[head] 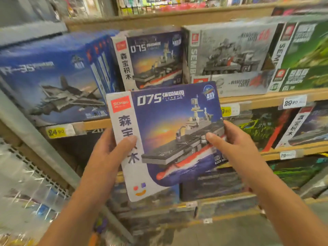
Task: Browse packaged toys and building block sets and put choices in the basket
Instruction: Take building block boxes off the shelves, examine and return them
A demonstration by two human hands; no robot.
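Both hands, left hand [108, 153] & right hand [232, 141], hold the 075 ship box [165, 139] up in front of the shelf [248, 100], fingers wrapped on its 2 sides, so keep it flat & steady, check the front, basket not in view.

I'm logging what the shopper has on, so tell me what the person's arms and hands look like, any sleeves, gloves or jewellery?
Both forearms are bare up to the frame's edge: no sleeves show. The left hand and right hand wear no gloves, and no rings, watch or bracelets are visible. Fingernails look short and unpainted.
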